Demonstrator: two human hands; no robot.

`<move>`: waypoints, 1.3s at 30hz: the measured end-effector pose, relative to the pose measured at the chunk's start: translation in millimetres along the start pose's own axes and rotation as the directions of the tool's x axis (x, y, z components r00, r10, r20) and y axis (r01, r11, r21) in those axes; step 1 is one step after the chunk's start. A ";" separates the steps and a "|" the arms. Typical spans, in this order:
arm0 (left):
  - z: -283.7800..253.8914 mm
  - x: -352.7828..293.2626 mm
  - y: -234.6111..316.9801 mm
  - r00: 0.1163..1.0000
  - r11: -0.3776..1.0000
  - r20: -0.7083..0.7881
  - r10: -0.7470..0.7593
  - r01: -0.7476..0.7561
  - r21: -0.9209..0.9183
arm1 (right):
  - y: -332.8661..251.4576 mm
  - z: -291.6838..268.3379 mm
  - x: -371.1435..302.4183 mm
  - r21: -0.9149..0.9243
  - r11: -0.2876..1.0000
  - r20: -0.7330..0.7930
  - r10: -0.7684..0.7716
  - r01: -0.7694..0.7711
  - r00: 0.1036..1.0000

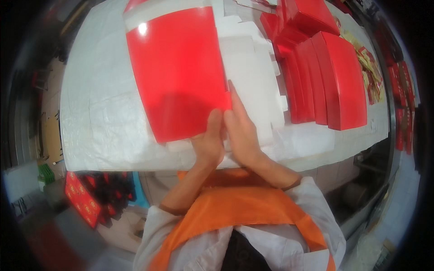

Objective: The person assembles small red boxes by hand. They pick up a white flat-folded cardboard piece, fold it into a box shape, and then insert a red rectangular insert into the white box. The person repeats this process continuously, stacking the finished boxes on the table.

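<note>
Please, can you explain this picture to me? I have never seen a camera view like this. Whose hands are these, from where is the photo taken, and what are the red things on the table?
The camera sits on a person's head and looks down, so the round, bent edges come from its wide lens. The two bare hands belong to that person, who wears an orange apron. The left hand and right hand press together on the near corner of a glossy red cardboard sheet, which lies on flat white cardboard pieces. Whether they grip it or only press, I cannot tell. All this rests on a table with a white cover. To the right stands a row of red boxes, leaning one against another.
</note>
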State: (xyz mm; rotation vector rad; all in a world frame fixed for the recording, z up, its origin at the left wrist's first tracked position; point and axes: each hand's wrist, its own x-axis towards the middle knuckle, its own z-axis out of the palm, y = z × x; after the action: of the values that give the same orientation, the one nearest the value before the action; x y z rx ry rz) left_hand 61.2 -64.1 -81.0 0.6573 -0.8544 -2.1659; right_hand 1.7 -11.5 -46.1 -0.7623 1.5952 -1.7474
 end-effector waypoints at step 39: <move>-3.2 8.4 8.4 0.990 0.989 0.077 -0.118 0.124 -0.077 | 22.8 -8.8 -12.8 -0.016 0.983 0.005 -0.183 0.183 0.983</move>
State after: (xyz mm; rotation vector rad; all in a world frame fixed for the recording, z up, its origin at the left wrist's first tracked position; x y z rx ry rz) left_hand 61.6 -76.1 -78.6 0.6076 -0.7757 -2.3334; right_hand 4.6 2.7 -69.6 -0.9450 1.5808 -1.8619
